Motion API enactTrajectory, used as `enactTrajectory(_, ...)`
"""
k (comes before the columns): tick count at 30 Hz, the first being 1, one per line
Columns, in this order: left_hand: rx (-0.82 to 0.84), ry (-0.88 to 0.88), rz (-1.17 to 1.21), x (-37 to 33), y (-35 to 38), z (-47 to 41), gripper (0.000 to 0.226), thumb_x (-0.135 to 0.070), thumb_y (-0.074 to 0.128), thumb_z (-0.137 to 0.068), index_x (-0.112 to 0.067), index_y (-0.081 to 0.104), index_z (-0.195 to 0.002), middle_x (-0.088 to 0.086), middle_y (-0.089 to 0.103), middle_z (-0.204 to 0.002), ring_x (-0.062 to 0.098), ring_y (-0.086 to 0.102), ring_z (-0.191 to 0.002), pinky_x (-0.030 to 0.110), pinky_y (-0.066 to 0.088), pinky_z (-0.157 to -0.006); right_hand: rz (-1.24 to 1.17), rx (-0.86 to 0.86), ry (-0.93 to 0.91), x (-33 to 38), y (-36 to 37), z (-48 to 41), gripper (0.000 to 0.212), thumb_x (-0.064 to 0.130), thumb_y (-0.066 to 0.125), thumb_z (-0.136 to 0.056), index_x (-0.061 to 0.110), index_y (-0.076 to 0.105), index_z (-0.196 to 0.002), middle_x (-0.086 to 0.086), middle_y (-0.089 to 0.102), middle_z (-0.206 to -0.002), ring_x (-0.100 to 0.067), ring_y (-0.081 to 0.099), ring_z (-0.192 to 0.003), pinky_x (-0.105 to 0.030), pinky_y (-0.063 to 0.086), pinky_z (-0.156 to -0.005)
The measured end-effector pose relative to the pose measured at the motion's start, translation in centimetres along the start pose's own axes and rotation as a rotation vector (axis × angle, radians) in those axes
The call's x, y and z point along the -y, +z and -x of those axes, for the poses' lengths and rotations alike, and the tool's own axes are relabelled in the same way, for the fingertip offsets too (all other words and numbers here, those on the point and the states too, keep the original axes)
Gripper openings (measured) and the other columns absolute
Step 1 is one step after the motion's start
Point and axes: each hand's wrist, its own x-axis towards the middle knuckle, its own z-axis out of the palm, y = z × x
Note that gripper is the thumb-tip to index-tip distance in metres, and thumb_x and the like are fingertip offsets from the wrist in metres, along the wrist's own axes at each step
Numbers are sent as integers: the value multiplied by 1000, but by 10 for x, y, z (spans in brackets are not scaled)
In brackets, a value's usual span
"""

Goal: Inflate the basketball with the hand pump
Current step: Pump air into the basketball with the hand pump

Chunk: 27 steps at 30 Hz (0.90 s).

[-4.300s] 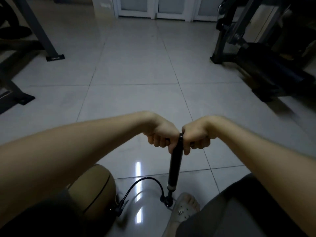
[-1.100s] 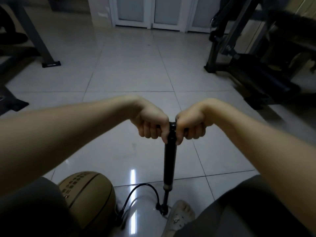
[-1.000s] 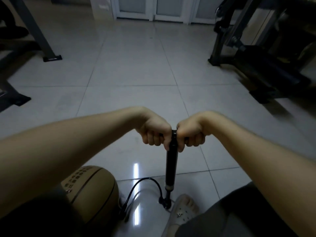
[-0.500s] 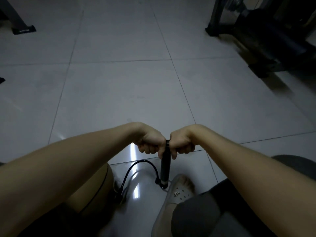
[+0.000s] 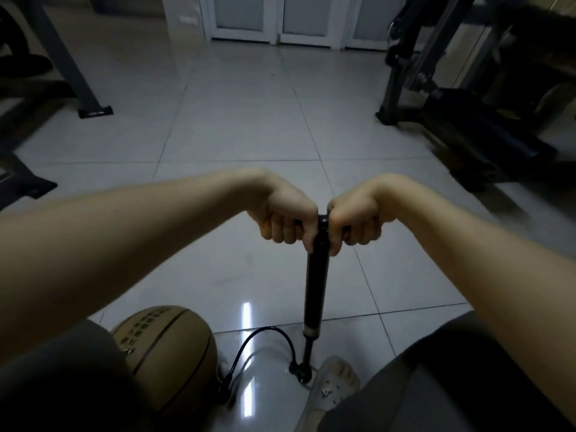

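Note:
A black hand pump (image 5: pixel 316 285) stands upright on the tiled floor, its foot by my shoe (image 5: pixel 332 388). My left hand (image 5: pixel 285 218) grips the left half of the T-handle and my right hand (image 5: pixel 355 218) grips the right half, knuckles up. The handle is raised, with a thin rod showing below the barrel. A black hose (image 5: pixel 265 344) loops from the pump's base to the tan basketball (image 5: pixel 168 350), which lies at the lower left beside my left knee. The valve joint is dark and hard to make out.
Dark exercise-machine frames stand at the right (image 5: pixel 452 120) and the left (image 5: pixel 78 88). White doors (image 5: pixel 280 20) close the far wall. Glossy grey floor tiles (image 5: pixel 243 129) stretch between them. My grey-clad legs fill both lower corners.
Half a second ago the handle was pushed low near the floor and my head was bent down; now both hands have drawn the handle up and the view has lifted.

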Motion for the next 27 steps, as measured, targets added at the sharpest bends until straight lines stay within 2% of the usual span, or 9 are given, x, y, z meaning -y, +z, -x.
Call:
enactTrajectory(6, 20, -10, 12, 35, 40, -73, 38, -7, 59, -88, -23, 43, -58, -5, 19, -53, 12, 12, -47, 25, 6, -49, 2, 11, 17, -22, 53, -71, 25, 6, 66, -83, 17, 50, -68, 0, 30, -55, -15, 22, -48, -27, 18, -48)
enactTrajectory(15, 49, -41, 33, 61, 78, -140, 33, -6, 61, -85, -21, 45, -60, -5, 22, -52, 12, 13, -47, 23, 8, -48, -24, 60, 22, -50, 100, -133, 11, 5, 67, -83, 10, 61, -75, 0, 33, -52, -15, 24, -44, -26, 21, -48)
enactTrajectory(21, 41, -84, -49, 38, 67, -102, 41, -10, 62, -85, -25, 41, -54, -5, 23, -54, 13, 16, -47, 25, 9, -49, 12, 107, 58, -40, 81, -97, 15, 12, 68, -84, 16, 55, -78, 1, 34, -55, -14, 25, -46, -25, 21, -48)
enactTrajectory(27, 16, -14, -29, -3, 12, -9, 48, -11, 57, -92, -27, 29, -56, -6, 17, -51, 11, 11, -44, 24, 7, -44, -26, 35, 8, -9, 12, -9, 42, 13, 66, -90, 22, 37, -62, 2, 23, -54, -12, 16, -44, -21, 14, -44)
